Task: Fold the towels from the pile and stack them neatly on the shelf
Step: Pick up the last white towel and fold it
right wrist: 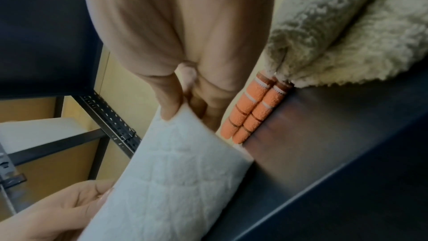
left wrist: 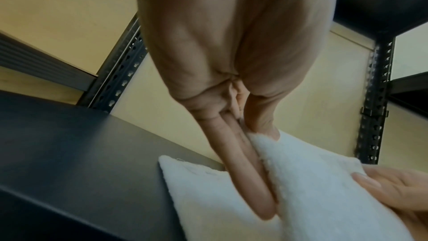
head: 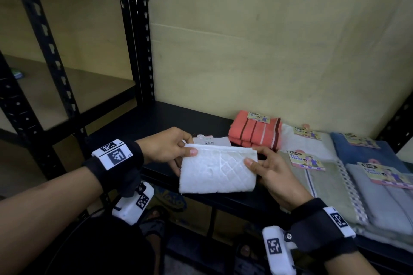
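A folded white towel (head: pixel 218 171) (left wrist: pixel 308 180) (right wrist: pixel 171 180) with a diamond pattern is held just above the front of the black shelf (head: pixel 163 123). My left hand (head: pixel 169 148) pinches its left top corner, thumb on top and fingers underneath. My right hand (head: pixel 266 169) pinches the right edge the same way. In the left wrist view the left hand's fingers (left wrist: pixel 243 168) lie straight along the towel's underside. Behind the white towel lies a folded orange striped towel (head: pixel 254 133) (right wrist: pixel 250 113).
To the right on the shelf lie several flat towels with paper labels: a beige one (head: pixel 317 185), a grey one (head: pixel 384 196) and a blue one (head: pixel 366 152). A labelled pale towel (head: pixel 212 140) lies under my hands. A black rack (head: pixel 44 51) stands at left.
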